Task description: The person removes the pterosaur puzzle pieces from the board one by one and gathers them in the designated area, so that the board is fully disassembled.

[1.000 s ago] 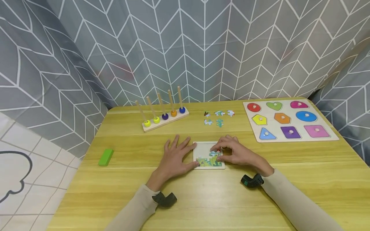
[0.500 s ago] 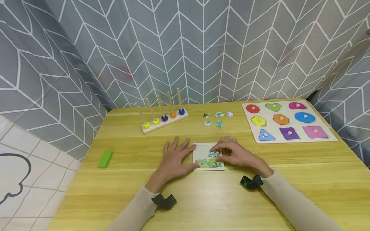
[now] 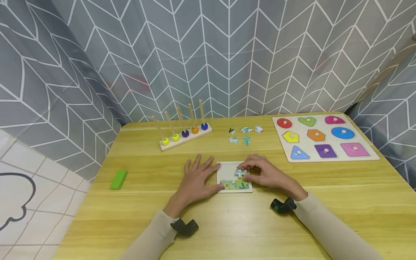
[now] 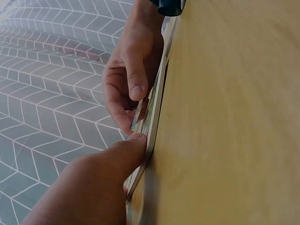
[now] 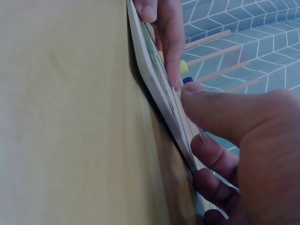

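Right hand [image 3: 267, 172] pinches 1 puzzle piece [image 3: 240, 173] | left hand [image 3: 196, 179] spread, touching 1 tray [image 3: 229, 168] | 5 loose pieces [image 3: 246, 140]

The left hand [image 4: 93, 180] lies at 7 o'clock, its thumb tip on the rim of a thin framed board [image 4: 155, 110] seen nearly edge-on from 12 to 6 o'clock. At 11 o'clock the right hand [image 4: 133, 63] pinches a small flat piece [image 4: 139, 114]. Wooden tabletop [image 4: 229, 112] fills 3 o'clock, a grey zigzag-lined curtain [image 4: 51, 89] 9 o'clock
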The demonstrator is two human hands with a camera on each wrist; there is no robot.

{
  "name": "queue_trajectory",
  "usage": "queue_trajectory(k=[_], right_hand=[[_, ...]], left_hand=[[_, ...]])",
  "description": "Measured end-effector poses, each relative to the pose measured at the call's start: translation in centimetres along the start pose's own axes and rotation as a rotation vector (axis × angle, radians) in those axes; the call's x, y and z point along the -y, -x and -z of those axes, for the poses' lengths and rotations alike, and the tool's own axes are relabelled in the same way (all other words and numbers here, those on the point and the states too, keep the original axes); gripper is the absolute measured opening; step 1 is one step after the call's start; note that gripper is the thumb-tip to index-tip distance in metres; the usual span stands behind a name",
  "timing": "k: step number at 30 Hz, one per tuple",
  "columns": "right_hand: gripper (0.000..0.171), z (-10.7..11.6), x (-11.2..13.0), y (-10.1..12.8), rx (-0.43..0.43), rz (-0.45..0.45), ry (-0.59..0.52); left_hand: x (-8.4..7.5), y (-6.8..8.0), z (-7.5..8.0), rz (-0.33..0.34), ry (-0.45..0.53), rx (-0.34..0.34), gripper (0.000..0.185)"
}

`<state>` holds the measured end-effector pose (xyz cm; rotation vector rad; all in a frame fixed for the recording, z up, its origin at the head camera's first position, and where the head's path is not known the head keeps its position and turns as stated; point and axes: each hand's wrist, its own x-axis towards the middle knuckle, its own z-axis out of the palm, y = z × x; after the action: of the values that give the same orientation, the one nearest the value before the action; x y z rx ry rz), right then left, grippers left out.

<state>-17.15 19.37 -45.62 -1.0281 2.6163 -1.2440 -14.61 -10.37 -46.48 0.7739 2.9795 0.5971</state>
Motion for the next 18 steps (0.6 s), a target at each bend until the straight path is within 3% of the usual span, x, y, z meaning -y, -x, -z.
queue_trajectory(k=[8,18], right_hand=[[0.028,0.4,-0.6,0.1,-0.043,-0.014,-0.046],[0.028,1.8,-1.6,0.4,-0.128,-0.041,0.031]], left_hand=[[0.0,0.0,0.0,-0.003,0.012,-0.009,0.073],[0.0,0.0,0.0,0.001,0.017,0.000,0.073]])
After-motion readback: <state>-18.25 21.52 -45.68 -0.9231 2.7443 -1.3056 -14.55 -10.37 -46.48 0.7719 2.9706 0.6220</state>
